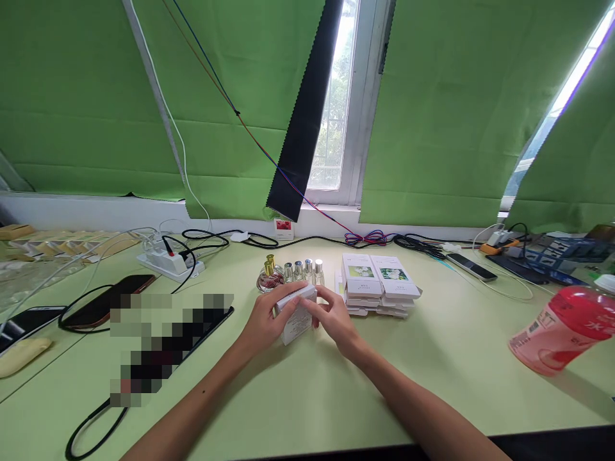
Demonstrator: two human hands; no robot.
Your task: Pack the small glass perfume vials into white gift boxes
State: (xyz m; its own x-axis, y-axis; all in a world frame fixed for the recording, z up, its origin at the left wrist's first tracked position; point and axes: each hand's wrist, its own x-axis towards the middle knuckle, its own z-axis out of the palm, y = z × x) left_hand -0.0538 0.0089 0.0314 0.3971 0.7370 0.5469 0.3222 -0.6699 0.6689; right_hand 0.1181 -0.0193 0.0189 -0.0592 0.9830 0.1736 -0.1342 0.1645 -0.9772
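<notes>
A small white printed carton (298, 319) stands tilted between my two hands above the pale green table. My left hand (269, 317) grips it at the left side and top, thumb on the near face. Fingers of my right hand (334, 317) close on its right side and upper edge. Just behind it stand several small glass perfume bottles (307, 272) with silver and blue-tinted caps, and rounder bottles with gold caps (270, 264) beside them. To the right, flat white cartons (379, 282) with flower pictures lie in two stacks.
A pink-red drink bottle (560, 330) stands at the right. A phone (471, 267) and coiled black cables (416, 244) lie at the back right. On the left are a white power strip (170, 264), a brown-edged phone (110, 301) and a blurred-out device with a black cable (91, 416).
</notes>
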